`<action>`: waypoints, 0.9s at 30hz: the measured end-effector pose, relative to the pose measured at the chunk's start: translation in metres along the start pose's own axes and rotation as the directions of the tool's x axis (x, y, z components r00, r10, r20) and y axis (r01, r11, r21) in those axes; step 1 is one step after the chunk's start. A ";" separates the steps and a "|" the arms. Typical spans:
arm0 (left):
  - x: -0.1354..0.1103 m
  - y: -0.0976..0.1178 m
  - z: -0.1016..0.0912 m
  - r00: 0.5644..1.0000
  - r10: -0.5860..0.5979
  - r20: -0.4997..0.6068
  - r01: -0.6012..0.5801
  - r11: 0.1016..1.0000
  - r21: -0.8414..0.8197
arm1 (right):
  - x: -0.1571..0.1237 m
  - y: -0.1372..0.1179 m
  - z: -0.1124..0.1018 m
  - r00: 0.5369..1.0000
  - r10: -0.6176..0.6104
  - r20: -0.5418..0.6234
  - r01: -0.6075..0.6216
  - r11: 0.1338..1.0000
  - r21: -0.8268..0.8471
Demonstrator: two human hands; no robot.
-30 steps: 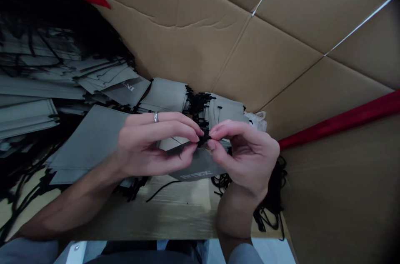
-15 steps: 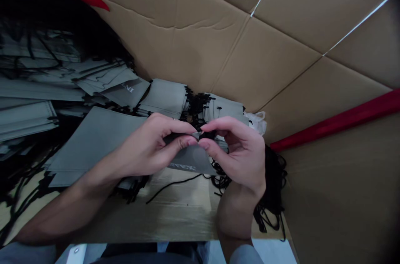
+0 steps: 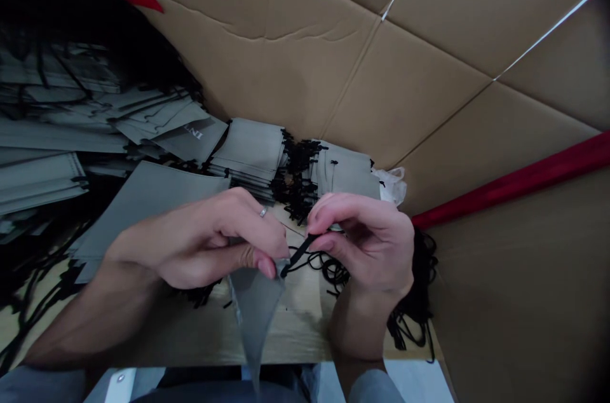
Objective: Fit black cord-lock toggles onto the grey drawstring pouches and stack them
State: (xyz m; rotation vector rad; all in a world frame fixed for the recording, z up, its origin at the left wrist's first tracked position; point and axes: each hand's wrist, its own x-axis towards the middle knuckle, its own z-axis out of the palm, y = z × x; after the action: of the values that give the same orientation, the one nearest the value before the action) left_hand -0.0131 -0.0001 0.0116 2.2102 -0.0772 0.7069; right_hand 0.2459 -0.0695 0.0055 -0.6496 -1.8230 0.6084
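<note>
My left hand (image 3: 214,238) pinches the top corner of a grey fabric pouch (image 3: 257,307), which hangs down folded over the table's front edge. A black cord (image 3: 299,255) comes out of that corner. Between thumb and forefinger, my right hand (image 3: 365,241) grips the cord, which is stretched short and straight between the two hands. Loose black cord lies in loops on the table behind and below my right hand. A larger grey pouch (image 3: 157,199) lies flat behind my left hand.
Stacks of grey pouches (image 3: 252,145) with black cord ends stand along the cardboard wall (image 3: 295,60). More pouches (image 3: 38,174) pile up at left. A bundle of black cords (image 3: 414,288) lies at right, near a clear plastic bag (image 3: 393,184). Red tape (image 3: 515,180) runs along the right wall.
Both hands have lowered slightly and turned. The pouch now hangs down from my left hand, and the cord between the hands shows pulled out to the right.
</note>
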 end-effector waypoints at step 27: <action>0.019 -0.007 0.036 0.762 -0.015 -0.647 0.182 0.964 0.193 | 0.006 -0.010 0.017 0.948 0.110 -0.299 -0.172 0.967 -0.189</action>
State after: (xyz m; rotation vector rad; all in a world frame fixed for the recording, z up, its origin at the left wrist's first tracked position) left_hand 0.0222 -0.0177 -0.0027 2.0499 0.5015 1.4415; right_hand 0.2264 -0.0739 0.0110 -0.9698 -1.5885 0.3900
